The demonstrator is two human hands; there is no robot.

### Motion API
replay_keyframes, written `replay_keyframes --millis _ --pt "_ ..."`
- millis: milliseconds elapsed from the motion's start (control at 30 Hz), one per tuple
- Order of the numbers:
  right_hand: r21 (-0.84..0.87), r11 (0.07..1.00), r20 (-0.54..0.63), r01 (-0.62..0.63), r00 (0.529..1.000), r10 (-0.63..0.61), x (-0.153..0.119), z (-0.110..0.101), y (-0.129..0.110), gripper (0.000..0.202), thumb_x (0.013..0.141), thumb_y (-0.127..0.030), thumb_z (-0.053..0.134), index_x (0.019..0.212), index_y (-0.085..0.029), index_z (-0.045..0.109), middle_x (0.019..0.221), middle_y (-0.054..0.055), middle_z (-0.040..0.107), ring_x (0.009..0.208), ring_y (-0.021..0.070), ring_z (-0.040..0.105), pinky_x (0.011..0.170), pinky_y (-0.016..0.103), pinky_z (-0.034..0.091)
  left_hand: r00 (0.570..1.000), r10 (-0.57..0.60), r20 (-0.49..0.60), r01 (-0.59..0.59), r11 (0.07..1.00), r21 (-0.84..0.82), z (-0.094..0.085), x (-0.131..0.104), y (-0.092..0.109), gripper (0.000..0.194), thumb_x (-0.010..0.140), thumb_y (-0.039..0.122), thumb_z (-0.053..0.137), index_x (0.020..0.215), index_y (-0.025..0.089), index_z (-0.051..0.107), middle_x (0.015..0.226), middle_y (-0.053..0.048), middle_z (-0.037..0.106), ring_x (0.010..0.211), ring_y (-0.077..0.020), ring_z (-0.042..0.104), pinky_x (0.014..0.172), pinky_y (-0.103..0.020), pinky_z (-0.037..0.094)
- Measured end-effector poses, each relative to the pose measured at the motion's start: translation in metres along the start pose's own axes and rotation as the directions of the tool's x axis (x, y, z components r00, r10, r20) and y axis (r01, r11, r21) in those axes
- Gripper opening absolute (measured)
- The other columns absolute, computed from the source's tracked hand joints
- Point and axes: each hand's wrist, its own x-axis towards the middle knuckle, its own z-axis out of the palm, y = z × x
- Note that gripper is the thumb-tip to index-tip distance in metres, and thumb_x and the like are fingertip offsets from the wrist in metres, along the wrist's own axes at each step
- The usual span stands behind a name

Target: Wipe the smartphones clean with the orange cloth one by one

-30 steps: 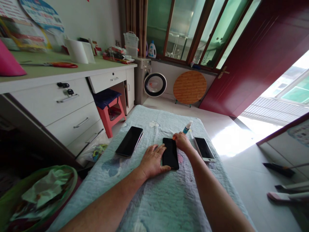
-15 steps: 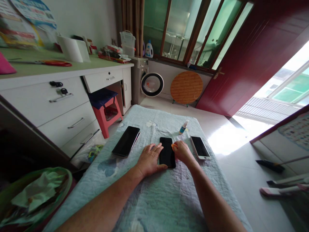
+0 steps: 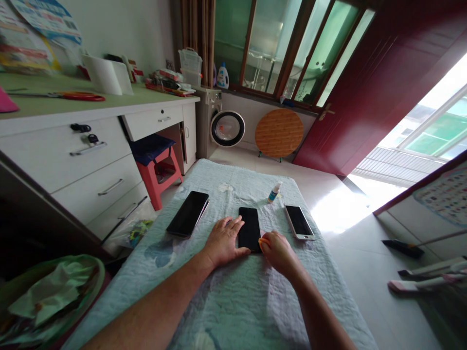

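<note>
A black smartphone (image 3: 250,229) lies flat, screen up, on the quilted cloth (image 3: 233,301) in front of me. My left hand (image 3: 224,241) rests along its left side, fingers spread, with fingertips on the left edge and the thumb by the lower corner. At the phone's lower right edge, my right hand (image 3: 278,250) is closed on a small orange piece (image 3: 261,242); its exact kind cannot be made out. To the right is a white-framed phone (image 3: 299,222), and a small spray bottle (image 3: 274,192) stands behind. On the left, a larger dark phone (image 3: 188,214) sits on something pale.
White drawers (image 3: 98,170) and a pink stool (image 3: 156,170) flank the cloth-covered surface on the left. A bin (image 3: 97,272) with crumpled paper stands at lower left. Beyond are an open washing machine door (image 3: 228,128), a round wooden tabletop (image 3: 279,132) and a red door (image 3: 350,92).
My right hand has slid toward me along the phone's right edge, from its upper part to near the bottom, with the orange piece. My left hand stays on the phone.
</note>
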Motion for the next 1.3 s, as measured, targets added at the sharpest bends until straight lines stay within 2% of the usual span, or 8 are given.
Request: replay_keyframes --millis 200,333,467,600,767,1000,1133,1300 --pt "0.142 0.981 0.17 0.13 0.973 -0.154 -0.01 -0.02 0.0 0.02 0.082 -0.015 0.048 0.063 -0.017 0.056 0.065 0.001 0.058 0.063 0.012 0.05 0.059 0.024 0.029 1.0 -0.002 -0.01 0.001 1.0 -0.007 0.0 -0.001 0.0 0.083 0.07 0.065 0.063 0.138 0.023 0.042 0.15 -0.005 0.036 0.134 -0.0338 0.032 0.111 -0.047 0.024" --pt "0.253 0.955 0.02 0.155 0.986 -0.165 -0.009 -0.016 -0.005 0.007 0.081 -0.018 0.051 0.087 -0.018 0.055 0.073 -0.001 0.058 0.067 0.0124 0.05 0.061 0.023 0.032 1.0 -0.001 -0.003 0.001 1.0 -0.009 0.001 -0.001 -0.001 0.087 0.07 0.072 0.06 0.138 0.021 0.042 0.151 -0.007 0.035 0.134 -0.0342 0.032 0.11 -0.047 0.025" --pt "0.206 0.965 0.014 0.164 0.985 -0.17 0.0 0.0 -0.007 0.003 0.08 -0.016 0.052 0.079 -0.018 0.052 0.077 0.0 0.056 0.069 0.0118 0.049 0.064 0.023 0.032 1.0 0.006 -0.001 -0.006 1.0 -0.006 -0.001 0.0 -0.001 0.088 0.069 0.073 0.059 0.138 0.022 0.043 0.15 -0.006 0.036 0.133 -0.0347 0.033 0.11 -0.047 0.027" --pt "0.161 0.975 -0.006 0.156 0.988 -0.157 0.02 0.004 -0.003 0.005 0.081 -0.014 0.051 0.08 -0.018 0.055 0.081 0.001 0.057 0.073 0.0117 0.051 0.067 0.022 0.033 1.0 -0.012 0.027 0.012 1.0 0.005 -0.006 -0.001 0.002 0.086 0.069 0.069 0.063 0.138 0.022 0.043 0.151 -0.006 0.036 0.134 -0.0349 0.033 0.11 -0.046 0.027" --pt "0.05 0.995 -0.08 0.085 0.993 -0.081 0.064 0.004 0.001 0.01 0.083 -0.016 0.052 0.085 -0.016 0.062 0.084 0.004 0.06 0.077 0.0132 0.053 0.07 0.022 0.035 0.999 -0.022 0.031 0.022 1.0 -0.009 -0.01 -0.001 0.005 0.086 0.069 0.068 0.063 0.139 0.023 0.041 0.151 -0.006 0.036 0.134 -0.0355 0.032 0.111 -0.047 0.025" --pt "0.002 1.0 -0.108 0.021 0.994 -0.021 0.111 0.01 -0.009 0.017 0.086 -0.018 0.05 0.088 -0.013 0.066 0.09 0.009 0.062 0.079 0.0157 0.056 0.071 0.025 0.035 0.998 -0.047 0.034 0.049 0.998 -0.041 -0.012 -0.002 0.005 0.1 0.068 0.067 0.064 0.146 0.016 0.027 0.145 -0.012 0.042 0.132 -0.0364 0.034 0.109 -0.046 0.026" --pt "0.002 0.999 -0.107 0.04 0.994 -0.04 0.109 0.015 -0.017 0.017 0.087 -0.019 0.051 0.09 -0.014 0.067 0.091 0.008 0.062 0.08 0.0149 0.056 0.071 0.024 0.035 0.998 -0.062 0.011 0.063 0.996 -0.061 -0.01 -0.001 0.004 0.107 0.064 0.068 0.067 0.147 0.016 0.022 0.144 -0.015 0.042 0.13 -0.037 0.036 0.107 -0.045 0.028" --pt "0.02 0.993 -0.088 0.117 0.989 -0.115 0.081 0.019 -0.026 0.018 0.09 -0.022 0.05 0.086 -0.015 0.066 0.088 0.006 0.06 0.075 0.0128 0.054 0.068 0.023 0.035 0.998 -0.058 -0.003 0.058 0.996 -0.066 -0.008 -0.001 0.004 0.109 0.064 0.064 0.069 0.148 0.016 0.019 0.145 -0.015 0.041 0.131 -0.0357 0.037 0.108 -0.045 0.029"
